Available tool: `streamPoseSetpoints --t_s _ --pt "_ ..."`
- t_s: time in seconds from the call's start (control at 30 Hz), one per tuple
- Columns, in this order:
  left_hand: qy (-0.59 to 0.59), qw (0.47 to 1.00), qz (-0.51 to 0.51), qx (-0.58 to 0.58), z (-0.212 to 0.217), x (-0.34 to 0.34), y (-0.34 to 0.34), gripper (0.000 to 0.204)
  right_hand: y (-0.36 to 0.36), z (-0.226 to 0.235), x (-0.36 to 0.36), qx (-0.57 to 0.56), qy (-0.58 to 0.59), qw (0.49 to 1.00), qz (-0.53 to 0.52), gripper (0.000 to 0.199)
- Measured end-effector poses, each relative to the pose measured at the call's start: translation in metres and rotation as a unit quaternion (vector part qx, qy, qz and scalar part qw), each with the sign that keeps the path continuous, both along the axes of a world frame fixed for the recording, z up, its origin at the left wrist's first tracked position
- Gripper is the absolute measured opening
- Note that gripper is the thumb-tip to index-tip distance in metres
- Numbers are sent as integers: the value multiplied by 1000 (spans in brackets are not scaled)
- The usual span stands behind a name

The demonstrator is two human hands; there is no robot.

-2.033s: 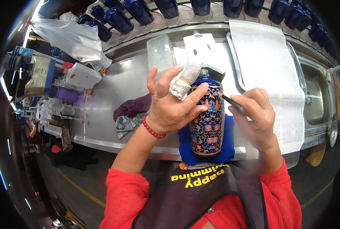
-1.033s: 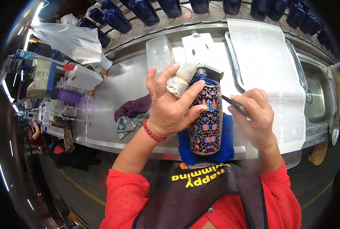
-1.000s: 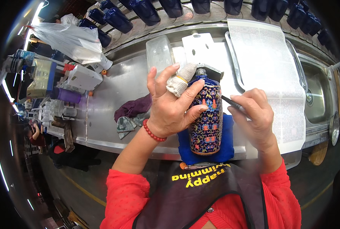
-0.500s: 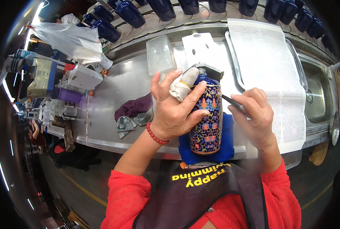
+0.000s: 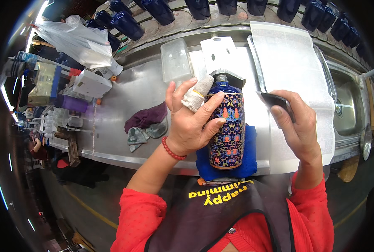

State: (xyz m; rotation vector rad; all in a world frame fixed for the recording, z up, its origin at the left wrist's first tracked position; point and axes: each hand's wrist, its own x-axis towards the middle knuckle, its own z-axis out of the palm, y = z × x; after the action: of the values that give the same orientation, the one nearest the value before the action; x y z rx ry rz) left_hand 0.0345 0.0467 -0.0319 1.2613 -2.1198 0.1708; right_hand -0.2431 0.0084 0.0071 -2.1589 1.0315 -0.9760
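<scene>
A dark blue vase (image 5: 227, 128) with a dense coloured flower pattern lies tilted on a blue cloth (image 5: 246, 161) at the near edge of the steel bench. My left hand (image 5: 191, 117) grips the vase around its shoulder; one finger is wrapped in a white bandage, and a red bead bracelet sits on the wrist. My right hand (image 5: 298, 126) is just right of the vase, apart from it, holding a small flat dark piece (image 5: 275, 100) between thumb and fingers.
A steel bench (image 5: 124, 109) carries a purple and grey rag (image 5: 147, 124), a clear plastic box (image 5: 175, 61), a white board (image 5: 220, 52) and a white sheet on a tray (image 5: 296, 63). Plain dark blue vases (image 5: 128, 23) line the far edge. A sink (image 5: 348, 109) is at the right.
My right hand has drawn away from the vase to the right with the dark piece. My left hand keeps its grip on the vase.
</scene>
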Motion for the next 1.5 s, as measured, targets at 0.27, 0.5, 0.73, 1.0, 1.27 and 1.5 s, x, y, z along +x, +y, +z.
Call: streamPoseSetpoints --t_s 0.27,0.5,0.73,1.0,1.27,1.5 --pt "21 1000 -1 3 3 0 -2 44 -26 -6 24 -119 33 990 70 40" --pt "-4 1000 -9 -14 4 0 -6 41 -46 -15 49 -47 -45 991 117 37" --pt "-3 1000 -20 -24 1 1 -8 38 -46 -23 60 -89 -41 987 131 35" --pt "-1 999 -23 -33 -1 0 -9 38 -47 -21 56 -133 -13 983 124 32" --pt "103 993 -54 33 13 0 -21 20 -38 -19 52 3 -65 996 55 28" --pt "130 975 -52 171 34 0 -45 10 14 -28 32 14 -86 996 3 25"
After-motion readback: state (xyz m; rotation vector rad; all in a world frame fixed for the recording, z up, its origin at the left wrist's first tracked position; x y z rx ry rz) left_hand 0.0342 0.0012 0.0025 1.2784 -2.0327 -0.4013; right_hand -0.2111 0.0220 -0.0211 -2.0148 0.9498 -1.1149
